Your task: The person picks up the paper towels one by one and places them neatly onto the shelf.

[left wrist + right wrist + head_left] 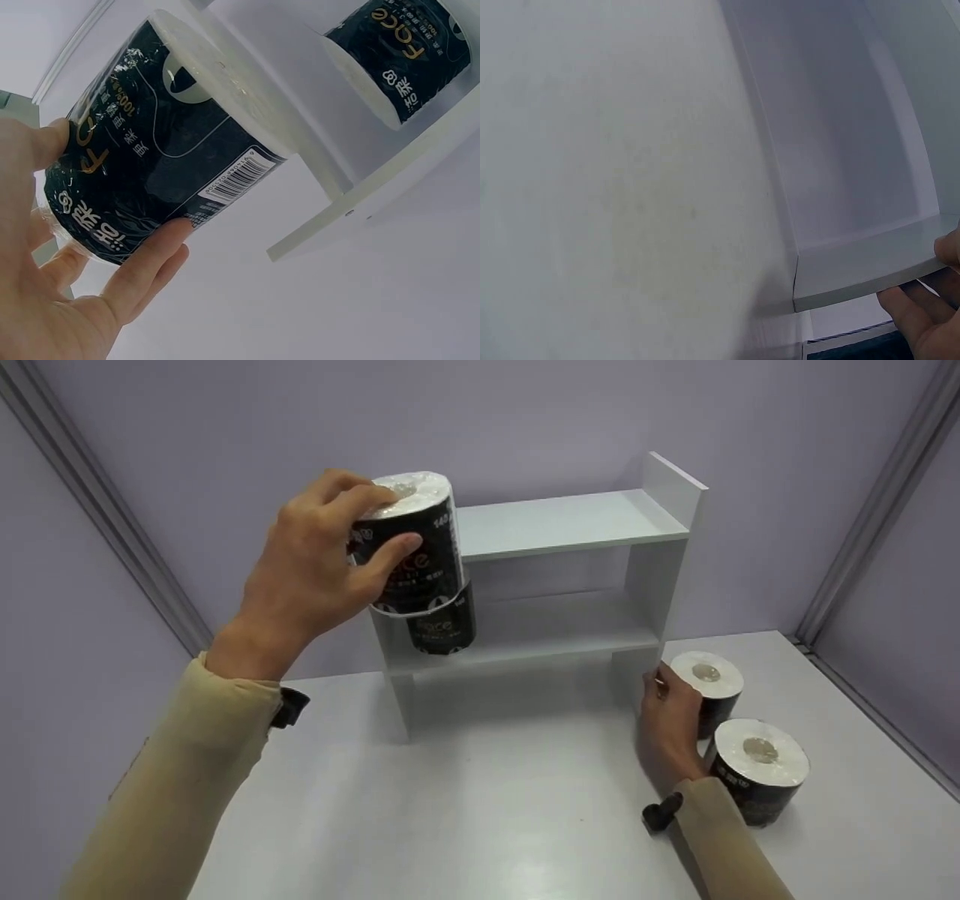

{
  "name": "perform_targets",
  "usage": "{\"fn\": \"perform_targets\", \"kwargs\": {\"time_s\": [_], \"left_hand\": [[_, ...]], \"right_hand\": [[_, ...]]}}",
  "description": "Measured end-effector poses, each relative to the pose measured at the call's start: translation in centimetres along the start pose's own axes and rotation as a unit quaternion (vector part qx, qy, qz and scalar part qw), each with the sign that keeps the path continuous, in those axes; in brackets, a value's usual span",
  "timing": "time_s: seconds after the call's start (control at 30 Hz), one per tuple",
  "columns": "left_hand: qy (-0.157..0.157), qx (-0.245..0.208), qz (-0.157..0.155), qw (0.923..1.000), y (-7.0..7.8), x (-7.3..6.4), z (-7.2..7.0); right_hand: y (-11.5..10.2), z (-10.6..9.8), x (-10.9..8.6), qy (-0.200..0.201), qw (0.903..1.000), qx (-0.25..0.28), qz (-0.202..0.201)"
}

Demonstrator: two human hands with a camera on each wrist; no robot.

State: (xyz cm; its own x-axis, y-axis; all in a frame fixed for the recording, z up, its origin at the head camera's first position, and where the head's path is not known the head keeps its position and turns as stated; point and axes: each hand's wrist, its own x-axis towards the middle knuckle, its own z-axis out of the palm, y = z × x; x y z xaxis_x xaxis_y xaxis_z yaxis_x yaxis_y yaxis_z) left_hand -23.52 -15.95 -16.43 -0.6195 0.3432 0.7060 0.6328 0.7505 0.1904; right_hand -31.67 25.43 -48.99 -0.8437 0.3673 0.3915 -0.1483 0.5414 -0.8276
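Observation:
In the head view my left hand [304, 559] grips a black-wrapped toilet paper roll [420, 574] by its top and side. The roll is raised in front of the left end of a white shelf's top board [570, 521]; whether it touches the board I cannot tell. Below and behind it, a second black roll [444, 631] sits on the middle board, partly hidden. Low on the right, my right hand [670, 727] pinches the front edge of the shelf's right side panel [870, 274], thumb on one face and fingers on the other.
Two more wrapped rolls, a farther one [724, 679] and a nearer one [780, 765], stand on the white table [480, 825] just right of my right hand. A lilac wall [525, 427] rises behind the shelf, and side walls flank the table.

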Motion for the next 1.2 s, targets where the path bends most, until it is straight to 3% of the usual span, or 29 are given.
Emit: {"fn": "perform_targets", "kwargs": {"time_s": [0.27, 0.5, 0.83, 1.2], "left_hand": [[0.015, 0.000, 0.011, 0.9998, -0.1, 0.4, -0.5], [0.009, 0.000, 0.003, 1.0000, 0.0, 0.8, -0.6], [0.009, 0.015, -0.011, 0.9998, -0.2, 1.4, -0.9], [0.012, 0.013, -0.023, 0.9996, -1.0, 2.3, -0.4]], "right_hand": [[-0.2, 0.0, 0.1, 0.006, 0.9996, -0.022, -0.017], [-0.1, 0.0, 0.1, 0.008, 0.9996, -0.013, -0.025], [0.0, 0.0, 0.1, -0.002, 1.0000, -0.003, -0.006], [0.0, -0.2, 0.2, 0.004, 0.9998, -0.010, -0.016]]}}
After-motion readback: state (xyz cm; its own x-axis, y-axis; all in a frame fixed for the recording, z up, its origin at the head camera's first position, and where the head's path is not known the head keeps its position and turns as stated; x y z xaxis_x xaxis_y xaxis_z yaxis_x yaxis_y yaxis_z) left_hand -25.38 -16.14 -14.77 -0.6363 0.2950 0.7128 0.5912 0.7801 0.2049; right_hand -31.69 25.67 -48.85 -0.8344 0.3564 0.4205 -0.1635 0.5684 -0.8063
